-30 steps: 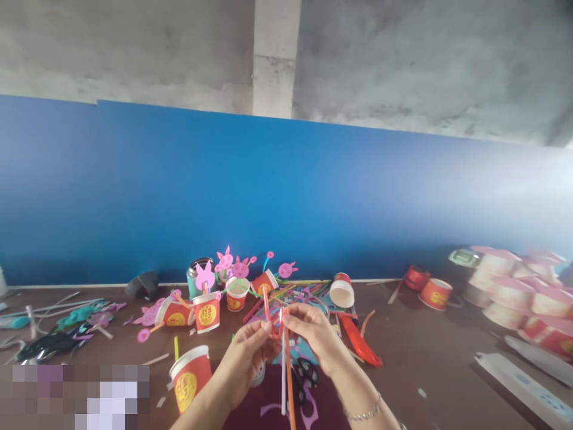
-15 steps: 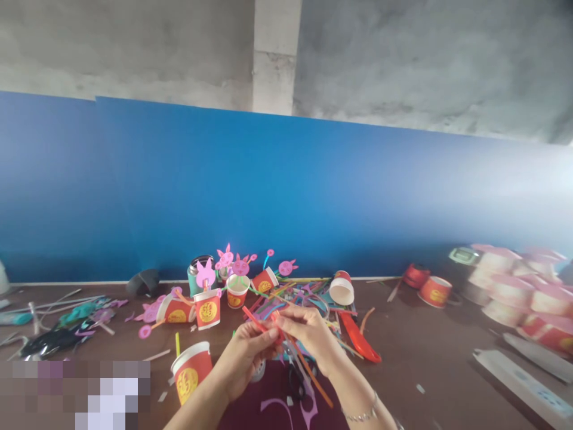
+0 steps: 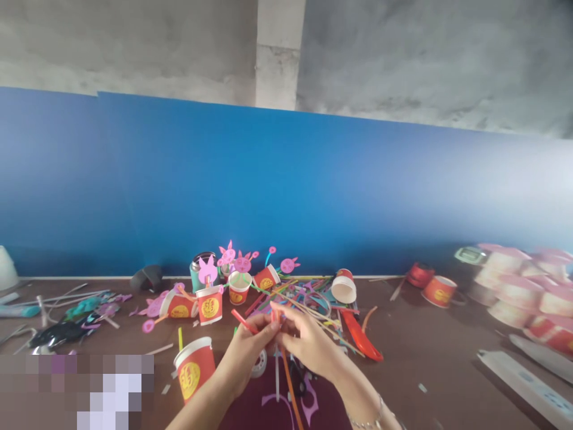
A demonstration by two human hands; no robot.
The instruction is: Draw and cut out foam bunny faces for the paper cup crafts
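Note:
My left hand (image 3: pixel 248 346) is closed on a red straw (image 3: pixel 243 320), whose end sticks out up and to the left. Against it, my right hand (image 3: pixel 311 343) pinches the straws with closed fingers. An orange straw (image 3: pixel 292 388) and a pale straw (image 3: pixel 277 377) hang down from between the hands. Fingers hide the spot where the straws meet, so I cannot tell how they are joined. Below the hands lie a white roll (image 3: pixel 259 363), partly hidden black scissors (image 3: pixel 301 385) and a purple cut-out scrap (image 3: pixel 310 403) on a dark red mat (image 3: pixel 244 400).
A red paper cup (image 3: pixel 197 371) stands left of my forearm. Farther back are cups with pink animal cut-outs (image 3: pixel 209 303) and a heap of coloured straws (image 3: pixel 308 292). On the right lie a red-handled tool (image 3: pixel 362 338), stacked cups (image 3: pixel 510 292) and a power strip (image 3: pixel 521 382).
The red straw has tipped from upright to slanting left. Both hands have drawn closer together around the straws. The orange and pale straws swung right, then back to hanging down.

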